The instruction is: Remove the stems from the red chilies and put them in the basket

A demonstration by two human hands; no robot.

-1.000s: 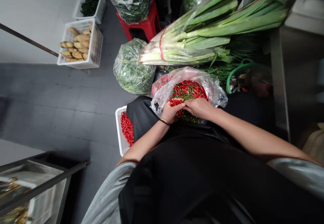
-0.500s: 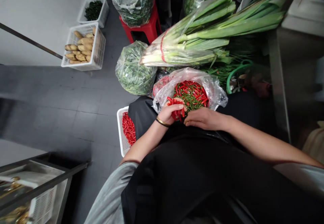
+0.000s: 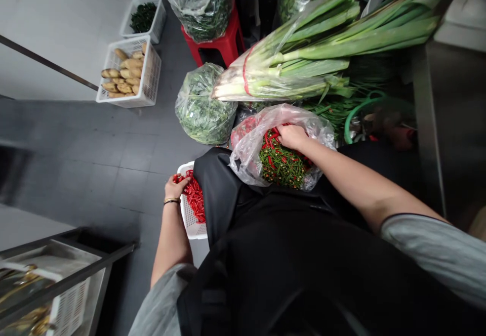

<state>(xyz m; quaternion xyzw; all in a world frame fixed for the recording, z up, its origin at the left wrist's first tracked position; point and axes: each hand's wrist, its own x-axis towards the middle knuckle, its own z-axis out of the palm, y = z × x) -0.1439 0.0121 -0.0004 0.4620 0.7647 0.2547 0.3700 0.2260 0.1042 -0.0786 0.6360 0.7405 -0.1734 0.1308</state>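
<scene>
My left hand (image 3: 175,187) is at the left end of a white plastic basket (image 3: 193,232) beside my left knee. Red chillies show between its thumb and fingers. More red chillies (image 3: 195,200), without green stems, lie in the basket. My right hand (image 3: 291,136) reaches into a clear plastic bag (image 3: 245,151) between my knees, its fingers closed on red chillies at the far side. The chillies in the bag have long green stems (image 3: 283,166) that face up toward me. My right fingertips are partly hidden among them.
Beyond the bag lie large leeks (image 3: 281,75) tied with red tape. Bagged greens (image 3: 205,106) sit on the floor, with another bag on a red stool (image 3: 224,40). Baskets of brown roots (image 3: 147,93) and dark greens stand at left, a green basket (image 3: 347,123) at right.
My left hand has moved from the bag to the white basket, carrying red chillies. My right hand has shifted from the bag's near edge to the chillies at its far side.
</scene>
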